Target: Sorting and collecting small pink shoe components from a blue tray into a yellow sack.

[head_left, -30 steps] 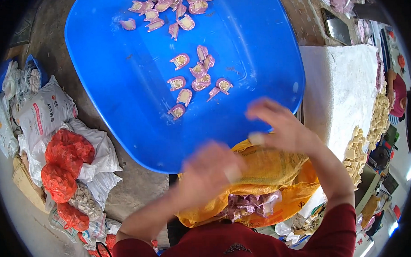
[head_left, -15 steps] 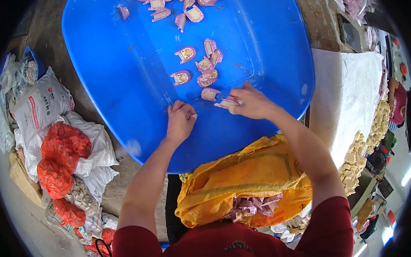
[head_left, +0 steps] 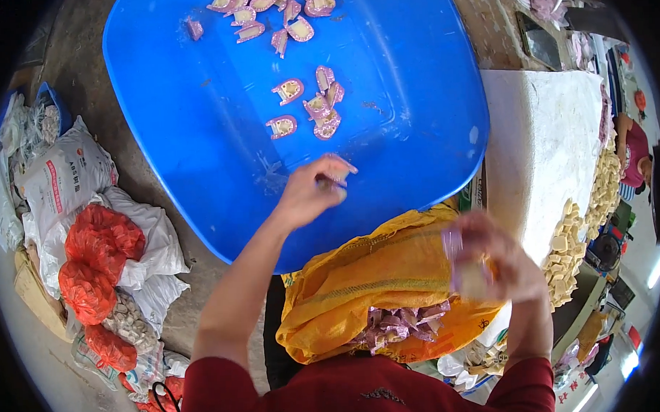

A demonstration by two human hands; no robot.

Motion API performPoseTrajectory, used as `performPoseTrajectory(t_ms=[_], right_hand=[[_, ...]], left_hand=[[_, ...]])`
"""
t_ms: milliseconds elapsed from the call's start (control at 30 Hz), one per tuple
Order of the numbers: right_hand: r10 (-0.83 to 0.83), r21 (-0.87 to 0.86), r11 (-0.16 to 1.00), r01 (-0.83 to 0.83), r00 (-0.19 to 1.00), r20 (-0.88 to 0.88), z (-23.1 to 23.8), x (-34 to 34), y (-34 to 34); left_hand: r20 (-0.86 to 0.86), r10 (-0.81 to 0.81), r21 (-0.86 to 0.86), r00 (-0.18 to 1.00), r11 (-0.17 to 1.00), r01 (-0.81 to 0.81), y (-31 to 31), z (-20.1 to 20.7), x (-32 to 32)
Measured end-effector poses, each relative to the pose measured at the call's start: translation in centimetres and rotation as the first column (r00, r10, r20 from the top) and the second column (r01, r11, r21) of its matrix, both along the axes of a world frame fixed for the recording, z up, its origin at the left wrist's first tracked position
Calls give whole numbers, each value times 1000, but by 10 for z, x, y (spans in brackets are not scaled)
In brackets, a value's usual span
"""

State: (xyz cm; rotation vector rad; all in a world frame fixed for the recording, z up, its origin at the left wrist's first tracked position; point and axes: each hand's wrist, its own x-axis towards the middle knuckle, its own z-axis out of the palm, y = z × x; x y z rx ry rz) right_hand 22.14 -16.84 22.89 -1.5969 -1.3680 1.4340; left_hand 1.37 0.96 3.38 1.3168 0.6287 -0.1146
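My left hand [head_left: 308, 196] is closed on a small pink-and-cream U-shaped piece [head_left: 336, 167] above the near part of a blue tub [head_left: 205, 159]. Smeared by motion, my right hand [head_left: 510, 261] is over the right side of a yellow-orange woven sack [head_left: 361, 256] and grips a pink-and-cream piece [head_left: 469, 274]. Pink pieces [head_left: 410, 323] show in the sack's mouth. Inside the tub lie several glittery pink U-shaped pieces with cream insides [head_left: 326, 123], and a larger group [head_left: 301, 29] is scattered at the far end.
White sacks [head_left: 67, 175] and red bags [head_left: 102, 236] stand on the left. A white sheet [head_left: 542, 140] covers a surface to the right, with heaped cream pieces [head_left: 567, 241] beyond it. Another person [head_left: 637, 155] is at the far right.
My right hand has swung from the tub back to the sack with its piece. My left hand has moved right and picked up the piece that lay nearest in the tub.
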Motion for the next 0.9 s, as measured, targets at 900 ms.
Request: performPoseTrajectory(t_ms=[900], right_hand=[[-127,-119,954,274,732,669,-264,-29,170]], left_hand=[[-400,-47,818,915,433,379,89,-71,34]])
